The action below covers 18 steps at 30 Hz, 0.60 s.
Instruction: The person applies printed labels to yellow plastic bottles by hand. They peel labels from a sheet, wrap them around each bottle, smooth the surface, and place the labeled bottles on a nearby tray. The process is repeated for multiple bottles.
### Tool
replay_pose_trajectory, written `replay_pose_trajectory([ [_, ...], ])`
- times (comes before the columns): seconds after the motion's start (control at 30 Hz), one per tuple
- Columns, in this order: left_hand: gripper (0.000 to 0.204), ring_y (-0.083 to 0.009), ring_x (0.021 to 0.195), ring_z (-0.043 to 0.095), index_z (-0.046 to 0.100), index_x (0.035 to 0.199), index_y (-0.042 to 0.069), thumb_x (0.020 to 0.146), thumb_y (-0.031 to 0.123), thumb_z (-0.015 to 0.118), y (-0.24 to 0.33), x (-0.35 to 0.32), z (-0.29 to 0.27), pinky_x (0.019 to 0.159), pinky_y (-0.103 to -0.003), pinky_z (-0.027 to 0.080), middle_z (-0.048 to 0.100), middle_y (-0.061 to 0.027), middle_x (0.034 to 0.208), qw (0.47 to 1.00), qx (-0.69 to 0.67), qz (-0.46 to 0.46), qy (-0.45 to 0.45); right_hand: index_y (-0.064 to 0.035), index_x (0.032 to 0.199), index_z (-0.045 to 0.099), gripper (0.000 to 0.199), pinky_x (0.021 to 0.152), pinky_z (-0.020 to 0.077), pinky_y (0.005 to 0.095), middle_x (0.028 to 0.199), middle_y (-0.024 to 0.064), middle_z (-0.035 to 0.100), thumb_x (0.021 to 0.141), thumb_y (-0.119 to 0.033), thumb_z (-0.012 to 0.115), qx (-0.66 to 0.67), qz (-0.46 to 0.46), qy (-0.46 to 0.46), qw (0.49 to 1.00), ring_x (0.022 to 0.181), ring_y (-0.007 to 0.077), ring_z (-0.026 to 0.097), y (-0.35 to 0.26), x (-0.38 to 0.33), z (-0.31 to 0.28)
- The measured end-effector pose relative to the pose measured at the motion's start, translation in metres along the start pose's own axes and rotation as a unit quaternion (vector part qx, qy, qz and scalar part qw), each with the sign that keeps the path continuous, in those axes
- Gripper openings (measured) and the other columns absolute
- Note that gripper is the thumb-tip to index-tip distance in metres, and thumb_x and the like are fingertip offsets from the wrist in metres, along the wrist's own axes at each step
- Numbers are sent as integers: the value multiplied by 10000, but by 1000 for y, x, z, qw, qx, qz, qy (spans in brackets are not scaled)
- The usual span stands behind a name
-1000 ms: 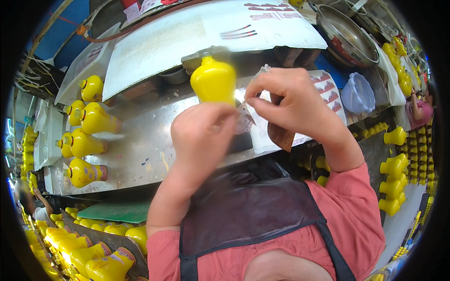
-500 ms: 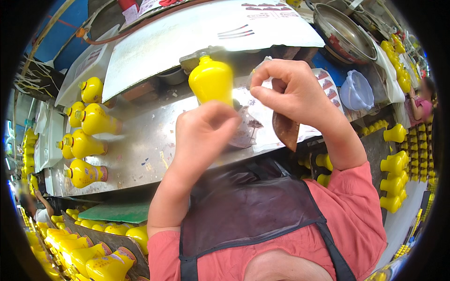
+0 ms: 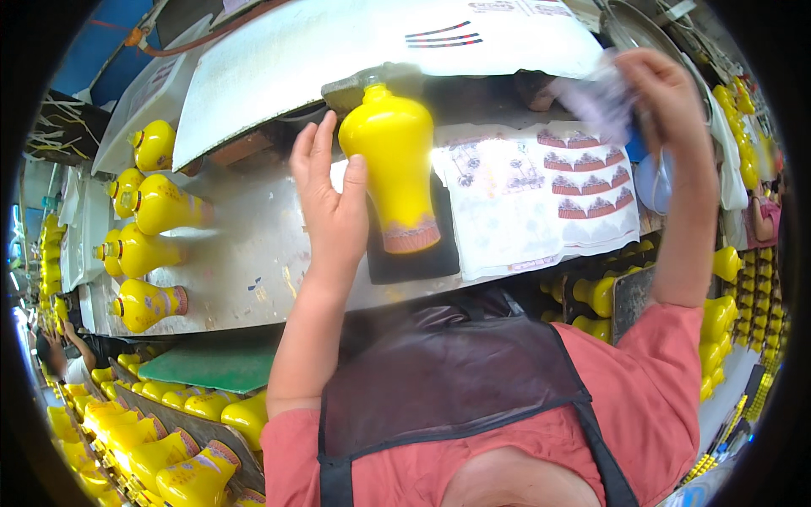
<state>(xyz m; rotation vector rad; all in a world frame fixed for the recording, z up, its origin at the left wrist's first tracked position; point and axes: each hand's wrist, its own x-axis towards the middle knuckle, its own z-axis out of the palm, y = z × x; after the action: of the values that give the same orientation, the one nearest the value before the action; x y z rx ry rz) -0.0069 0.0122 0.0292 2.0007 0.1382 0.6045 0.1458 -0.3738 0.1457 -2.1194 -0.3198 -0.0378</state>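
A glossy yellow vase (image 3: 389,160) lies with its neck against a grey block (image 3: 342,91) and its patterned foot over a black pad (image 3: 414,269). My left hand (image 3: 329,198) is at the vase's left side, fingers spread and gripping nothing; I cannot tell whether the thumb touches it. Off to the far right, my right hand (image 3: 663,89) is raised and closed on a thin, crumpled, whitish-purple piece (image 3: 596,101), blurred by motion. Printed sheets (image 3: 507,228) with red-brown scalloped border motifs and small flower motifs lie to the right of the vase.
Several yellow vases (image 3: 160,205) lie along the metal table's left side. A white board (image 3: 296,59) with three dark narrow strips (image 3: 443,35) spans the back. A bluish basket (image 3: 655,182) is partly hidden behind my right arm. More vases (image 3: 198,473) fill racks at lower left.
My left hand has moved from the vase's lower end up to its left side and spread open. My right hand has swung right and away. The vase's patterned foot and the sheets are now uncovered.
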Motion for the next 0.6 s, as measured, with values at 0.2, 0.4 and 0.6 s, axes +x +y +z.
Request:
replay_pose_trajectory([
  [0.2,959,-283,1373,399,-150,1595,108,965,223,563,-8,-17,19,1158,-394,310,332,-187,1528,936,-276,-172,-137,-101,1207,723,376,601,406,148,904,-36,683,933,-358,742,39,136,341,929,673,37,565,152,100,-195],
  [0.4,971,-282,1397,377,-78,1608,116,918,237,594,-10,-9,21,1172,-410,305,322,-143,1539,892,-377,-216,-127,-73,1143,739,436,742,508,253,926,-1,715,879,-416,790,-77,203,220,951,774,107,645,279,169,-303],
  [0.6,963,-279,1408,370,6,1611,112,889,287,618,-14,-8,20,1177,-419,300,329,-135,1537,887,-384,-220,-131,-75,1146,732,408,774,506,269,961,25,715,898,-398,755,-255,255,91,928,825,133,646,314,184,-298],
])
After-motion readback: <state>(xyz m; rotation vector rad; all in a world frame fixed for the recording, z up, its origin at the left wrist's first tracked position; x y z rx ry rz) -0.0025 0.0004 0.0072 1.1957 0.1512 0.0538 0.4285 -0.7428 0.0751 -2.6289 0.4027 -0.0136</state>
